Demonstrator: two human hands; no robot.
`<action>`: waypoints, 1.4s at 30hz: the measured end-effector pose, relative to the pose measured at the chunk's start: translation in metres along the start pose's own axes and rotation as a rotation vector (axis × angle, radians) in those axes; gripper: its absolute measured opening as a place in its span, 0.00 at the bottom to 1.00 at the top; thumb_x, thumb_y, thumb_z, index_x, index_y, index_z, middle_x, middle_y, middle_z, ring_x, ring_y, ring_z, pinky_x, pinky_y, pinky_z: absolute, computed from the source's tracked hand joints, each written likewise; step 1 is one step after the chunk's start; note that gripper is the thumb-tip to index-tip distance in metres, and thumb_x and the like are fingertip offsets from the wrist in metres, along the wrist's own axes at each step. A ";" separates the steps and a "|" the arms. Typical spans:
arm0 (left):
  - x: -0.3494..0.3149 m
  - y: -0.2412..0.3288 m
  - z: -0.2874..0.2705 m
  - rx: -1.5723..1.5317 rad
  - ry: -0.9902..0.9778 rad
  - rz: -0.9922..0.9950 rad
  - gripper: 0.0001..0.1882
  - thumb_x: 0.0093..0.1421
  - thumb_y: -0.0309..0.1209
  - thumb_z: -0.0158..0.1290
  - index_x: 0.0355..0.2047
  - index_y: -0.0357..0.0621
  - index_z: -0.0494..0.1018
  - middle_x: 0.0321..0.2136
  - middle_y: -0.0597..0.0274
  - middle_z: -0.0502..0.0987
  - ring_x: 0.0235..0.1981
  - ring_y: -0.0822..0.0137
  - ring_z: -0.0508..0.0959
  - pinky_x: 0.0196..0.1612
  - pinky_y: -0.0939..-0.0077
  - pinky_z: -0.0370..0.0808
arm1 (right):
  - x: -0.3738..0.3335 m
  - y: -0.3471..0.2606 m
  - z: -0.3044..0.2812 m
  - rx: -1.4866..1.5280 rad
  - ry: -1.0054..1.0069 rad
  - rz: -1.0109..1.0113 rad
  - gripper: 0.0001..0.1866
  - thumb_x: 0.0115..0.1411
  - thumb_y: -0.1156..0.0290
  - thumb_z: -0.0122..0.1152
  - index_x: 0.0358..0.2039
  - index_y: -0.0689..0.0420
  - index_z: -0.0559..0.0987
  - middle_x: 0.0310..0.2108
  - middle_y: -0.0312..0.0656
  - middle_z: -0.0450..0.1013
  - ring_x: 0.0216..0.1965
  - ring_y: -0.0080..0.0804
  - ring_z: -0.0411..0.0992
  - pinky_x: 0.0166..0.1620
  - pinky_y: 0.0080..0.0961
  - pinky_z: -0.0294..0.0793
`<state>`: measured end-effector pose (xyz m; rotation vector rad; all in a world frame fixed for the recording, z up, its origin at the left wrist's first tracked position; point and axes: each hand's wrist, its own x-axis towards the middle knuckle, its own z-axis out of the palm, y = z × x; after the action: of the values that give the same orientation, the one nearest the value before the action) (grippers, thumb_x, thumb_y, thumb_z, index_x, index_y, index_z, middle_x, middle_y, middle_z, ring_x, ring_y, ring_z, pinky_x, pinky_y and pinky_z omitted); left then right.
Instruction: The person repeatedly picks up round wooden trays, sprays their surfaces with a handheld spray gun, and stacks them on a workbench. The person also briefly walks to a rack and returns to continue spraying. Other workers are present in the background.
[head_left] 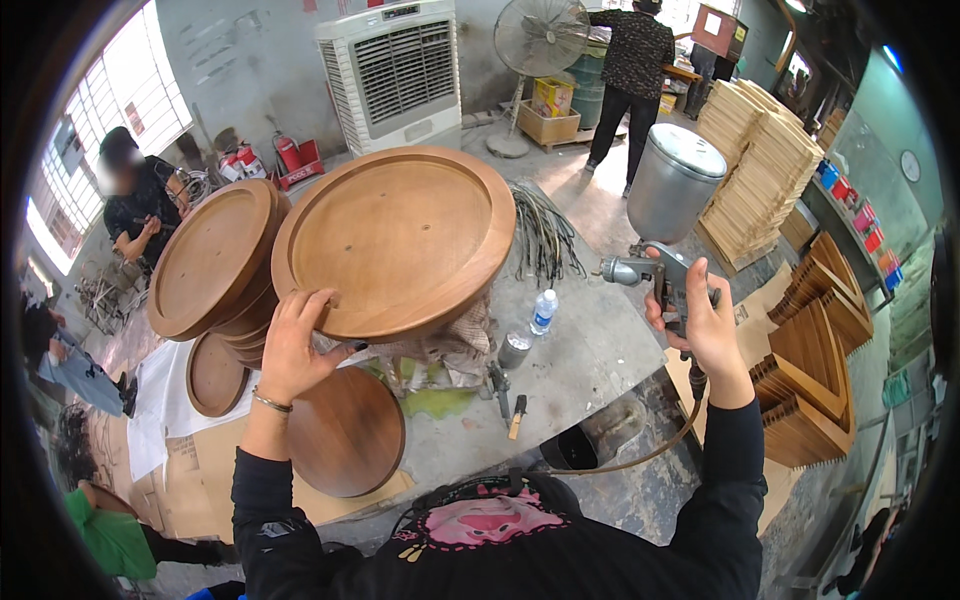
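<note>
My right hand (712, 325) is wrapped round the handle of a grey metal spray gun (672, 268). A silver paint cup (672, 190) with a lid sits upright on the gun, and a brown hose runs down from its grip. The nozzle faces left, some way from a large round wooden tray (400, 240) with a raised rim. That tray rests tilted on a cloth-covered support (465, 340). My left hand (292, 345) holds its near left rim, fingers over the edge and thumb below. A flat wooden disc (345, 430) lies under my left wrist.
Stacked round trays (215, 260) stand at left. A water bottle (543, 312), a metal cup (514, 348) and a brush (517, 418) are on the grey table (590, 385). Curved wooden pieces (810, 360) stand at right. People work at left and far back, near a fan (540, 35).
</note>
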<state>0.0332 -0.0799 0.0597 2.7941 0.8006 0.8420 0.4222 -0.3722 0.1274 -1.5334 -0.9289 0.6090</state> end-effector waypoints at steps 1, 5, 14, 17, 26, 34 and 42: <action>-0.002 -0.005 -0.002 -0.020 -0.012 -0.016 0.37 0.39 0.29 0.74 0.53 0.43 0.75 0.48 0.54 0.78 0.54 0.47 0.76 0.57 0.55 0.73 | 0.002 0.000 0.000 0.000 -0.007 -0.012 0.36 0.77 0.38 0.42 0.66 0.55 0.77 0.25 0.34 0.72 0.22 0.15 0.66 0.18 0.14 0.51; -0.011 -0.016 0.003 -0.057 0.017 -0.017 0.36 0.39 0.29 0.74 0.52 0.44 0.77 0.52 0.52 0.79 0.58 0.46 0.76 0.63 0.55 0.72 | 0.043 0.008 0.010 -0.096 0.080 0.013 0.34 0.76 0.37 0.43 0.62 0.53 0.79 0.24 0.33 0.73 0.20 0.16 0.67 0.17 0.15 0.51; -0.017 -0.021 0.007 -0.076 0.035 -0.028 0.35 0.39 0.28 0.74 0.52 0.43 0.78 0.54 0.50 0.80 0.61 0.46 0.76 0.72 0.48 0.65 | 0.142 0.016 0.044 -0.056 0.227 0.038 0.37 0.66 0.28 0.54 0.28 0.55 0.76 0.19 0.34 0.72 0.16 0.17 0.68 0.14 0.20 0.56; -0.018 -0.021 0.009 -0.065 0.034 -0.046 0.35 0.39 0.28 0.74 0.52 0.43 0.78 0.54 0.50 0.80 0.62 0.46 0.75 0.72 0.49 0.65 | 0.154 0.017 0.050 -0.043 0.260 -0.024 0.38 0.65 0.27 0.55 0.27 0.55 0.75 0.19 0.33 0.73 0.16 0.17 0.68 0.14 0.20 0.57; -0.021 -0.022 0.014 -0.082 0.069 -0.074 0.36 0.39 0.27 0.75 0.53 0.44 0.78 0.54 0.51 0.80 0.62 0.48 0.75 0.73 0.47 0.64 | 0.094 0.014 0.033 -0.099 0.154 0.053 0.35 0.73 0.33 0.48 0.58 0.52 0.82 0.22 0.32 0.71 0.20 0.17 0.67 0.16 0.17 0.50; -0.027 -0.023 0.022 -0.064 0.105 -0.048 0.37 0.41 0.28 0.75 0.54 0.44 0.77 0.56 0.51 0.79 0.63 0.48 0.74 0.73 0.47 0.62 | 0.013 -0.002 0.021 0.018 0.074 0.026 0.34 0.75 0.36 0.45 0.60 0.52 0.82 0.23 0.32 0.72 0.21 0.15 0.66 0.17 0.16 0.51; -0.033 -0.026 0.025 -0.089 0.140 -0.048 0.35 0.42 0.26 0.72 0.55 0.43 0.76 0.55 0.49 0.79 0.63 0.47 0.74 0.73 0.47 0.60 | 0.011 0.005 0.036 -0.127 0.121 -0.073 0.31 0.77 0.43 0.47 0.58 0.55 0.83 0.24 0.32 0.72 0.23 0.16 0.66 0.22 0.18 0.57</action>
<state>0.0113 -0.0742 0.0164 2.6514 0.8254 1.0479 0.4002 -0.3428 0.1168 -1.6231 -0.9412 0.4070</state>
